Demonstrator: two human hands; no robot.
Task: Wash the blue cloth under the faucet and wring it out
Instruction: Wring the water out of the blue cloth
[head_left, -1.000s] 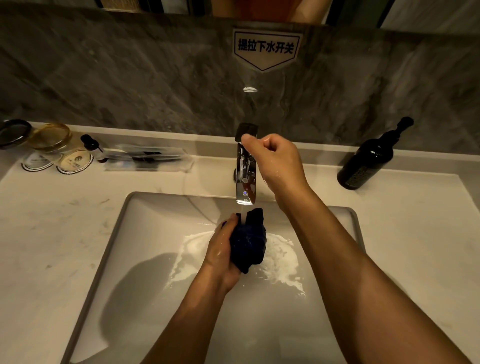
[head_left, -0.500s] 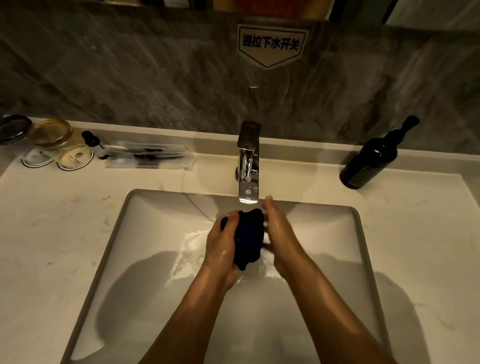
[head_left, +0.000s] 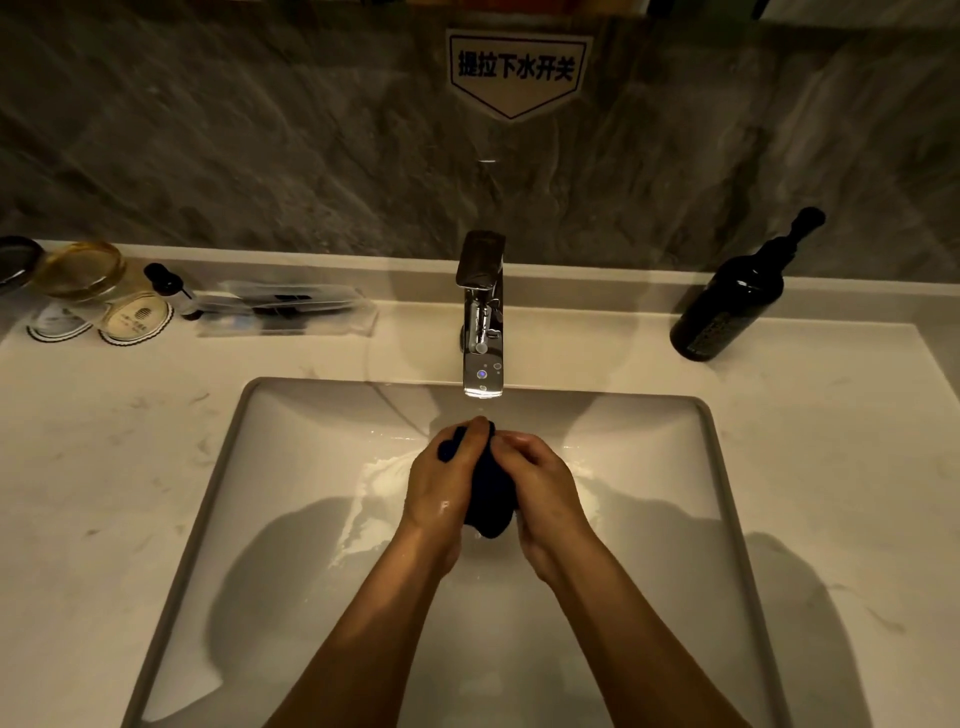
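Gripping one blue cloth (head_left: 488, 499), left hand (head_left: 447, 483) and right hand (head_left: 540, 488), beneath one faucet (head_left: 482, 317).

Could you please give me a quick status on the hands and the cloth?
Left hand and right hand both grip blue cloth. Cloth bunched over sink, below faucet. Nothing obstructing.

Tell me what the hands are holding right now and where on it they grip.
Both hands hold the bunched blue cloth over the sink. The left hand grips its left side and top, the right hand its right side.
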